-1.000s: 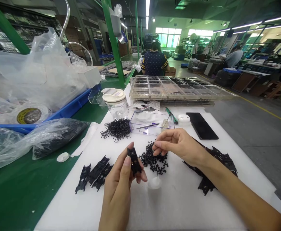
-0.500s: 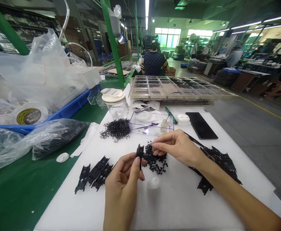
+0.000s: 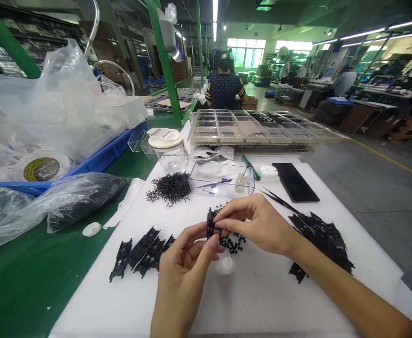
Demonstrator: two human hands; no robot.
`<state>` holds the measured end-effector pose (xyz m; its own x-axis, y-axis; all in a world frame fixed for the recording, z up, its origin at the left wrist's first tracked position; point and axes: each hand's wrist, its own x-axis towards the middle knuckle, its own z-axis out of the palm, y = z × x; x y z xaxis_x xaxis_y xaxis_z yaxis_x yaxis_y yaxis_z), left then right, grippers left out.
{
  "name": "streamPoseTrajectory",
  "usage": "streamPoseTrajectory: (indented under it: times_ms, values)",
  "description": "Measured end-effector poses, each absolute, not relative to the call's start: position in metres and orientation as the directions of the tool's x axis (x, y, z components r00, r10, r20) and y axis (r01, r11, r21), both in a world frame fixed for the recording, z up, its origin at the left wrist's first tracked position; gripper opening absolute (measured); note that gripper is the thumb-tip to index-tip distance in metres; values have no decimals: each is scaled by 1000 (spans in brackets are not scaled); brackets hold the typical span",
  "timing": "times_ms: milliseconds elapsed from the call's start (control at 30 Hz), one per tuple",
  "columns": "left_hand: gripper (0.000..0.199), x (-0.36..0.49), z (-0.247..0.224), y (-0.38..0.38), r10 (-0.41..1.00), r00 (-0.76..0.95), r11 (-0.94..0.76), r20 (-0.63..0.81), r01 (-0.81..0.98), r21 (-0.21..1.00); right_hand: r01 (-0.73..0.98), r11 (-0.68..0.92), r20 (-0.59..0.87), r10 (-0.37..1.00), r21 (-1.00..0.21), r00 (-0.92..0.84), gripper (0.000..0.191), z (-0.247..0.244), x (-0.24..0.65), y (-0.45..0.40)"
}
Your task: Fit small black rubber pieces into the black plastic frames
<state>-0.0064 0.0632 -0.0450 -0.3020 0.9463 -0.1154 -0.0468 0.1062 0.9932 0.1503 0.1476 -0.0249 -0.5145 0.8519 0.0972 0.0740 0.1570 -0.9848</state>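
A narrow black plastic part [image 3: 210,222] stands upright between the thumb and fingers of my left hand [image 3: 188,260]. Against its right side press the pinched thumb and forefinger of my right hand [image 3: 253,220]; whatever small piece they hold is hidden. Beneath and behind both hands lies a loose pile of tiny black pieces [image 3: 234,245]. Several flat black plastic parts [image 3: 144,249] rest left of my left hand, and a larger heap of similar parts [image 3: 323,244] sits under and beyond my right forearm. A heap of thin bent black pieces [image 3: 168,188] lies farther back on the left.
On the white board [image 3: 255,300] are a clear box [image 3: 198,176], tweezers [image 3: 279,199], a green cutter [image 3: 251,168], a black phone [image 3: 295,182] and a lidded cup [image 3: 170,150]. Compartment trays [image 3: 234,134] stand behind. A filled plastic bag [image 3: 86,199] lies left. A person [image 3: 226,89] sits ahead.
My right hand has come down and left from over the tiny pieces to the black part. My left hand has shifted slightly right, turning the part a little.
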Motion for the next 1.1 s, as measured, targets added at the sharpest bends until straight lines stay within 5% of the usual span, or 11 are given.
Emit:
streamPoseTrajectory:
  times_ms: [333, 1100]
  values:
    - [38, -20, -60, 67, 980, -167, 94, -106, -77, 993, 103, 269, 190, 859, -958, -476, 9, -25, 146, 144]
    - [29, -7, -44, 62, 958, -272, 83, -90, -35, 996, 123, 372, 271, 832, -920, -485, 10, -28, 146, 143]
